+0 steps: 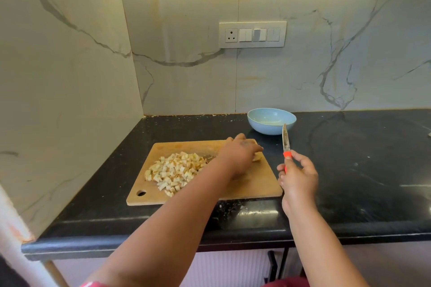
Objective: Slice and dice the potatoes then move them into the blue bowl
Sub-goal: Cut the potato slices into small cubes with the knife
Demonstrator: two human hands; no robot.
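Note:
A pile of diced potato [173,170] lies on the left half of a wooden cutting board [251,184] on the black counter. My left hand [238,155] reaches across the board's far right part, its fingers curled over a small potato piece [256,158] that is mostly hidden beneath them. My right hand [299,178] grips the orange handle of a knife [286,141] just right of the board, blade pointing up and away. The blue bowl [271,121] stands behind the board near the wall, and nothing shows inside it.
The black counter [361,170] stretches to the right. Marble walls close in the left side and the back. A switch panel [252,34] hangs on the back wall. The counter's front edge [163,239] runs below the board.

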